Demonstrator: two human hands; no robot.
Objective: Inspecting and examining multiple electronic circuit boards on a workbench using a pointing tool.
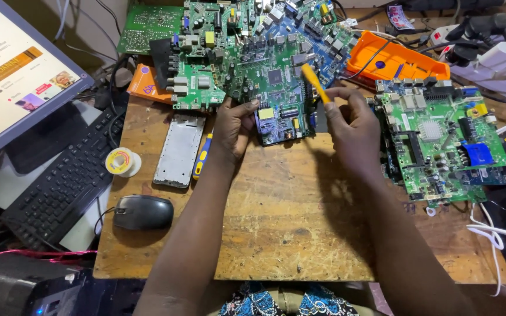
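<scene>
My left hand [233,126] grips the near edge of a green circuit board [273,79] that lies on the wooden table [276,228]. My right hand [349,126] is closed around a tool with a yellow handle [313,82], which slants up and to the left over the same board. The tool's tip is hidden behind the hand. Both hands meet at the board's near right corner, where a small blue part and a yellow part sit.
More circuit boards are piled behind [206,35] and at the right [440,143]. An orange plastic case [396,58], a yellow-and-blue screwdriver [202,157], a grey phone back [179,150], a solder reel [122,161], a mouse [143,212], a keyboard [65,181] and a monitor [13,70] surround them. Cables lie at right.
</scene>
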